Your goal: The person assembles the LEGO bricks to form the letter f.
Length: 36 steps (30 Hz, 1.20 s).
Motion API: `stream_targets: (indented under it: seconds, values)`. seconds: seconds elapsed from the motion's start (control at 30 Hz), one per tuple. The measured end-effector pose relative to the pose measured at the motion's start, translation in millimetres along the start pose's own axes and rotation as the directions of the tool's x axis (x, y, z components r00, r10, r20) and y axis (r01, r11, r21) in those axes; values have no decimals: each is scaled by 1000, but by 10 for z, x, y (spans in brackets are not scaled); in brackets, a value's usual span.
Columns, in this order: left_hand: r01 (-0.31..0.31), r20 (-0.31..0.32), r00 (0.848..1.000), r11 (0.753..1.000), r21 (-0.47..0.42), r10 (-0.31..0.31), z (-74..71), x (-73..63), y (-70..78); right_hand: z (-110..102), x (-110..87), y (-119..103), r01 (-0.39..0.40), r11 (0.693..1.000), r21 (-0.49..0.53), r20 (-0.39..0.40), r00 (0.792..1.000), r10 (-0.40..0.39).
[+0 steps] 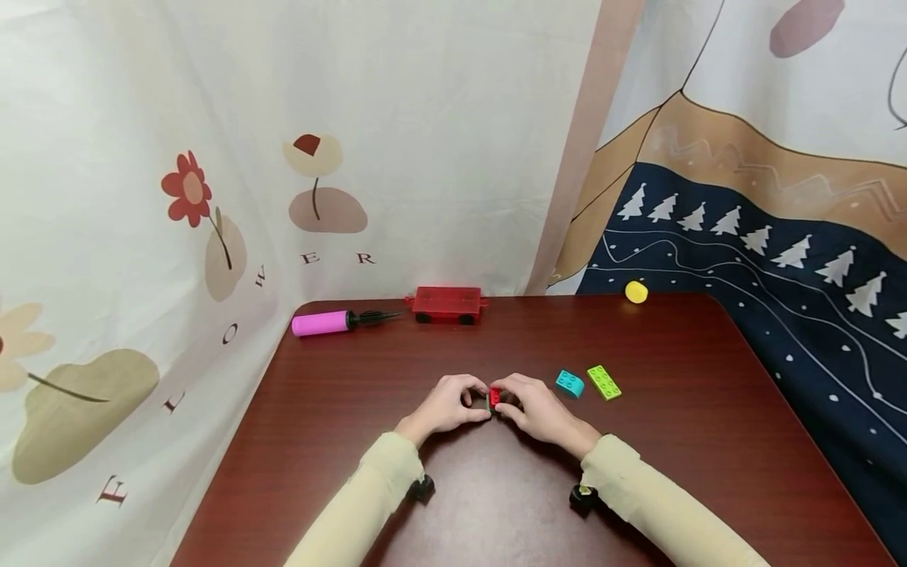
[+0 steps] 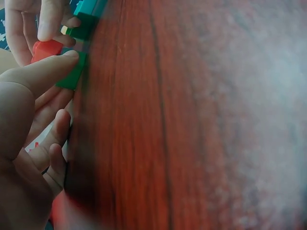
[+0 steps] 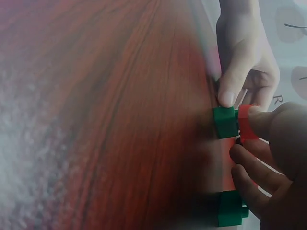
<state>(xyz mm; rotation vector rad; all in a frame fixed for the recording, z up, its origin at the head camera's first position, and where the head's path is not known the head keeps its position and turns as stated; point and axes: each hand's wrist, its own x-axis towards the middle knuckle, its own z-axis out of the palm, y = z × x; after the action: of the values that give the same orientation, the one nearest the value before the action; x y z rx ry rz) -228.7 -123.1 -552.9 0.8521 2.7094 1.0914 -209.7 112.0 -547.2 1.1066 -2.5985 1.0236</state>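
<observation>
Inside the right grip (image 1: 536, 407) sits a red block (image 3: 246, 128).

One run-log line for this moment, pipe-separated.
left hand: pinches green block | right hand: pinches red block | nearby: turquoise brick, lime brick

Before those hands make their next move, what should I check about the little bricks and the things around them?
1. Left hand pinches the green brick: ok.
2. Right hand pinches the red brick: ok.
3. A hand free to fetch something else: not ok, both are busy.
4. Green and red bricks pressed fully together: cannot tell; they meet closely, but fingers cover part.
5. Blue brick and lime brick apart from the hands: ok.
6. Red wagon out of the way: ok, near the far edge.
</observation>
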Motion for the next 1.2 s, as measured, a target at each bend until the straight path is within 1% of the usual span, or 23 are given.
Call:
stream_targets:
  seconds: [0.13,0.4,0.5,0.8,0.9,1.03,1.2]
  values:
    - [-10,-3,1000,1000,-14,10,5,10,-11,2,15,-18,5,1000,-18,0,1000,-5]
    - [36,7,999,999,-13,-36,-3,9,26,23,56,-41,24,999,-33,-11,1000,-24]
    - [42,6,999,999,-18,-42,0,11,26,33,70,-44,25,999,-27,-19,1000,-25]
    - [14,1,1000,1000,-19,-14,21,2,-24,53,66,-73,-20,998,58,-12,1000,20]
    - [6,-6,1000,1000,-17,-6,15,2,-23,59,64,-83,-24,998,57,-12,1000,25]
    - [11,-9,1000,1000,-4,-11,18,11,-25,71,61,-88,-31,998,54,-29,999,33]
    - [24,-11,1000,1000,-1,-24,30,5,-13,81,57,-97,-14,999,46,-57,998,16]
